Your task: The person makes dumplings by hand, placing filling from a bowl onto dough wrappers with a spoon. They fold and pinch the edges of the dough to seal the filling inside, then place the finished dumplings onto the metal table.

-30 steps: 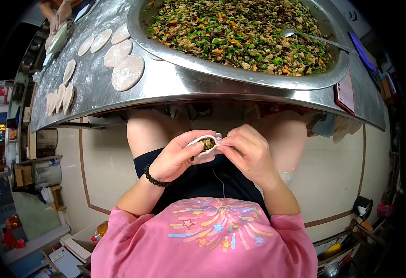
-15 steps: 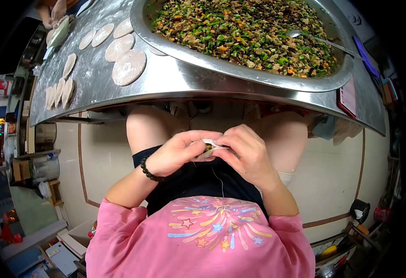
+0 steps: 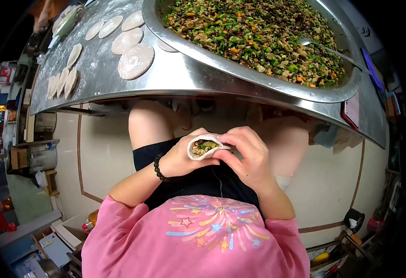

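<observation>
Above my lap, a half-folded dumpling [image 3: 204, 147] shows its chopped filling through an open mouth facing me. My left hand [image 3: 181, 156] cups it from the left and below. The thumb and fingers of my right hand [image 3: 245, 155] pinch the wrapper's edges together at its right end. On the metal table, a large steel basin [image 3: 258, 74] holds chopped green, orange and brown filling. A spoon [image 3: 335, 51] rests in it. Several round dough wrappers [image 3: 136, 61] lie left of the basin, and several folded dumplings [image 3: 63, 82] stand in a row near the table's left edge.
The metal table's front edge [image 3: 189, 88] runs across just beyond my knees. A phone [image 3: 351, 111] lies at the right of the basin. At the far upper left is another person's arm [image 3: 42, 18], near a pale green dish [image 3: 65, 24]. Shelves with boxes stand left.
The dumpling has tilted toward me, so its open mouth and filling now show fully. My left hand has shifted around it, while my right still pinches its right end. The camera view has turned slightly.
</observation>
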The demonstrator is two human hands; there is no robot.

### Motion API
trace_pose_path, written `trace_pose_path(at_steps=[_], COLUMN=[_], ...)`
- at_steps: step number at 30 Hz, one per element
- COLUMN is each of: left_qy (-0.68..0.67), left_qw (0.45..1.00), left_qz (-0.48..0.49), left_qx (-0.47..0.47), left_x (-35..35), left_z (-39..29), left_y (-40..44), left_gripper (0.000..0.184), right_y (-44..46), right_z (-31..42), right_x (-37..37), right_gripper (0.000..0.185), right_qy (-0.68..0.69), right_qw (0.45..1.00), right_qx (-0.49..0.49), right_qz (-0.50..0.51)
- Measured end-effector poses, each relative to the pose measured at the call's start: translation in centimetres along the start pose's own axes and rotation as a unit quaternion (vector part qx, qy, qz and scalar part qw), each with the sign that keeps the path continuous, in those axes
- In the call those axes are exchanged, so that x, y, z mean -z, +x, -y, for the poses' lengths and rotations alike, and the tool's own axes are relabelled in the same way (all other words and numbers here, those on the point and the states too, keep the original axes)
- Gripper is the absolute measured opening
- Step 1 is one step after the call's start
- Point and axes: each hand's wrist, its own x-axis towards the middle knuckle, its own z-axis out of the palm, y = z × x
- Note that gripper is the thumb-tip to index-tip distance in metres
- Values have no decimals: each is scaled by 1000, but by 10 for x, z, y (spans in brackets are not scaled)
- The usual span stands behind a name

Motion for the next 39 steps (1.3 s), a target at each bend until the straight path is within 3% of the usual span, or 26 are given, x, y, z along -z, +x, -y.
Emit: trace_pose_path(at_steps=[3,5,6,9,11,12,21,25,28,31,39], left_qy=[44,-90,-91,-75,60,66,93,85,79,99,81], left_qw=[999,996,995,997,997,996,989,990,990,987,989], left_qz=[13,9,7,1,-4,-1,10,11,10,22,17], left_qx=[-19,28,28,16,-50,-58,-112,-108,-113,-121,-121], left_x=[5,3,2,3,4,5,7,5,4,4,2], left_z=[-9,-17,-16,-15,-17,-16,-18,-17,-16,-14,-8], left_y=[4,6,5,5,8,9,13,14,15,15,15], left_gripper=[43,43,43,45,46,47,45,45,46,45,42], right_y=[1,0,1,4,4,3,4,2,5,4,3], right_z=[-3,-3,-2,5,6,4,9,4,11,7,9], right_x=[0,1,1,0,-1,0,1,2,4,2,1], right_gripper=[24,23,22,21,20,21,25,25,24,25,24], right_qy=[-6,-7,-15,-12,-3,-11,1,-13,-3,-9,2], right_qw=[1000,999,998,998,999,999,1000,997,999,997,999], right_qx=[25,43,62,55,28,46,23,70,34,70,43], right_qz=[7,10,-1,-20,-31,-20,-11,-4,-13,-8,-8])
